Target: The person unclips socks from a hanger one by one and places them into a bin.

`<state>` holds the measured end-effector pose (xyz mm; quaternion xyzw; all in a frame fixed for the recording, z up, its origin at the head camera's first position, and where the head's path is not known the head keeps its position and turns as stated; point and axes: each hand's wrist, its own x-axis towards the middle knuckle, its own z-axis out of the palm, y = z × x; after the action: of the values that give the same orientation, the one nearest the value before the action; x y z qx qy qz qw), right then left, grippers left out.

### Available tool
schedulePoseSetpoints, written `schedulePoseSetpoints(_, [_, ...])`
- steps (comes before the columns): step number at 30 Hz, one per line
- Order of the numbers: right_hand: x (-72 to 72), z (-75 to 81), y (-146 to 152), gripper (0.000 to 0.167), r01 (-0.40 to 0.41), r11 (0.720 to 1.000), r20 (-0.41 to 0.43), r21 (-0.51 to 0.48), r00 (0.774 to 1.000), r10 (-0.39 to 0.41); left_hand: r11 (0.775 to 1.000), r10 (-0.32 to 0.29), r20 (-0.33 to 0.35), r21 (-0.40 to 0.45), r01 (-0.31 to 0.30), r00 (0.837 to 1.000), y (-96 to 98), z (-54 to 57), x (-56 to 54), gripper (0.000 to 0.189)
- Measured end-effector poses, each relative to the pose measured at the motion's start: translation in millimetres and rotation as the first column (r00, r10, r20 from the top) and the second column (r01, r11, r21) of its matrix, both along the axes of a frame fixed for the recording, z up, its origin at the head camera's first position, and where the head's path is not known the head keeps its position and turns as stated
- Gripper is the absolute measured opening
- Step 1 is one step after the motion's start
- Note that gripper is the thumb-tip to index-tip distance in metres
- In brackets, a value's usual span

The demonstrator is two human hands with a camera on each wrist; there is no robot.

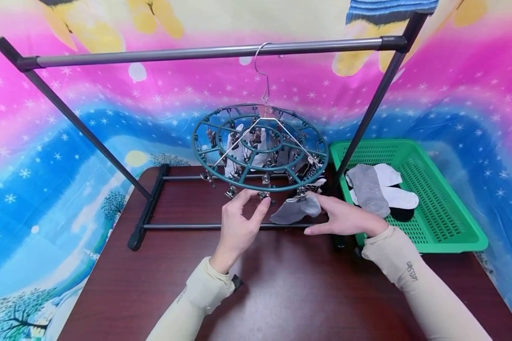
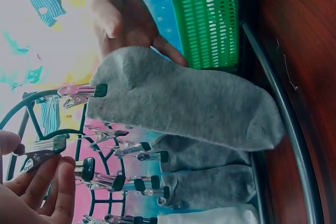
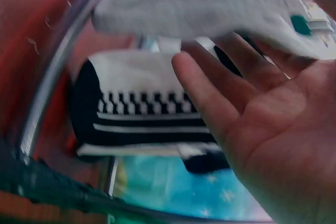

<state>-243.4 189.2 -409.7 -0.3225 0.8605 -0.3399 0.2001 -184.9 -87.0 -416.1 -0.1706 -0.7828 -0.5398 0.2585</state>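
Note:
A round green clip hanger (image 1: pixel 277 189) hangs by its hook from a metal rail. With thumb and fingers, my left hand (image 1: pixel 237 226) pinches a metal clip (image 2: pixel 46 146) at the hanger's near edge. A grey sock (image 1: pixel 296 210) hangs from a neighbouring clip to the right. Beside that sock is my right hand (image 1: pixel 347 216), fingers extended; in the right wrist view its palm (image 3: pixel 283 108) faces the sock, and whether it touches cannot be told. Behind hangs a black-and-white patterned sock (image 3: pixel 147 98). More grey socks (image 2: pixel 210 184) and a white sock (image 2: pixel 210 217) hang from other clips.
The black stand (image 1: pixel 153 203) carries the rail (image 1: pixel 153 56) and has low crossbars (image 1: pixel 183 226) over the brown table (image 1: pixel 281 293). At the right, a green basket (image 1: pixel 456 222) holds grey and white socks (image 1: pixel 367 187) and something black. A printed cloth covers the wall behind.

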Motion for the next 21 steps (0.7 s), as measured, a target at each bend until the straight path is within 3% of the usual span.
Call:
schedulePoseSetpoints(5, [-2.1,-11.7,-9,0.041,-0.028,0.997,-0.028,-0.066,0.999,0.026,0.999,-0.019,0.046,-0.043,0.021,0.999,1.4,-3.9,-0.7,0.021])
schedulePoseSetpoints(8, [-1.8,-15.2,-7,0.029,0.001,0.998,-0.027,-0.064,1.0,-0.003,0.998,-0.019,0.064,-0.06,0.023,0.998,3.3,-6.1,-0.3,0.023])
schedulePoseSetpoints(11, [0.3,-16.3,-2,0.029,0.024,0.998,-0.002,-0.063,1.0,-0.025,0.998,-0.017,0.077,-0.06,0.022,0.997,5.4,-7.5,-0.3,0.021])
schedulePoseSetpoints(15, [4.4,-15.2,5,0.043,0.071,0.996,0.014,-0.058,0.997,-0.071,0.998,-0.034,0.111,-0.053,0.04,0.993,8.3,-9.7,-0.4,0.024])
schedulePoseSetpoints(18, [7.3,-14.2,10,0.049,0.108,0.992,0.011,-0.069,0.994,-0.107,0.991,-0.088,0.178,-0.088,0.105,0.98,11.9,-13.3,0.0,0.026])
schedulePoseSetpoints(21, [10.1,-13.7,13,0.044,0.138,0.986,0.007,-0.094,0.99,-0.138,0.964,-0.147,0.256,-0.179,0.196,0.955,16.7,-18.8,1.7,0.029])
